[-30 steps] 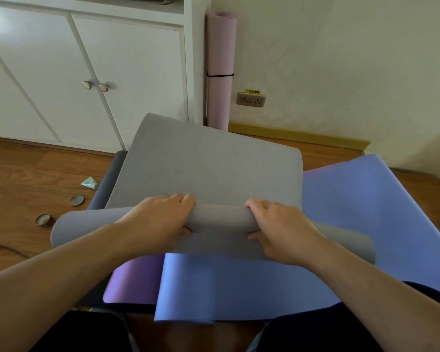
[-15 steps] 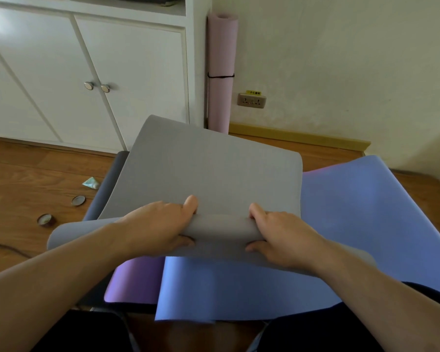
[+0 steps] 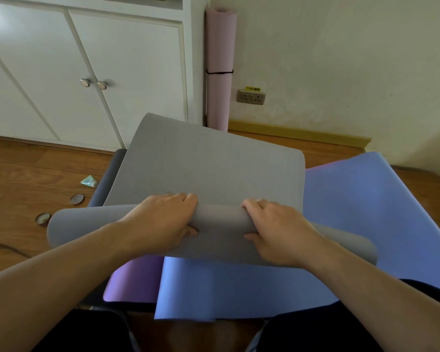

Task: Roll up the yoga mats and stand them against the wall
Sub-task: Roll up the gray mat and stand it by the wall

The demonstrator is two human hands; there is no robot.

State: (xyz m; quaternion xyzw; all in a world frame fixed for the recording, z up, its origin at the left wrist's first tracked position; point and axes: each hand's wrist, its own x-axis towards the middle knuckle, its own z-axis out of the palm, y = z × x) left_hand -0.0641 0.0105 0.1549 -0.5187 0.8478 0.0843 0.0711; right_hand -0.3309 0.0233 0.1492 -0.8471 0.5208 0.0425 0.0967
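- Both the left hand (image 3: 163, 222) and the right hand (image 3: 277, 229) curl over the rolled part of the grey mat (image 3: 208, 168), fingers on top, thumbs beneath.
- The roll runs left to right; its flat remainder extends toward the white cupboard (image 3: 87, 72).
- It lies on a blue mat (image 3: 353, 212) and a purple mat (image 3: 135, 283).
- A pink rolled mat (image 3: 220, 47) stands upright in the corner.
- The forearms hide parts of the roll.

My left grip (image 3: 163, 222) and right grip (image 3: 277, 232) curl round the rolled end of the grey mat (image 3: 208, 168), which lies over the blue mat (image 3: 366, 212). A pink rolled mat (image 3: 220, 72) stands upright against the wall (image 3: 341, 59).
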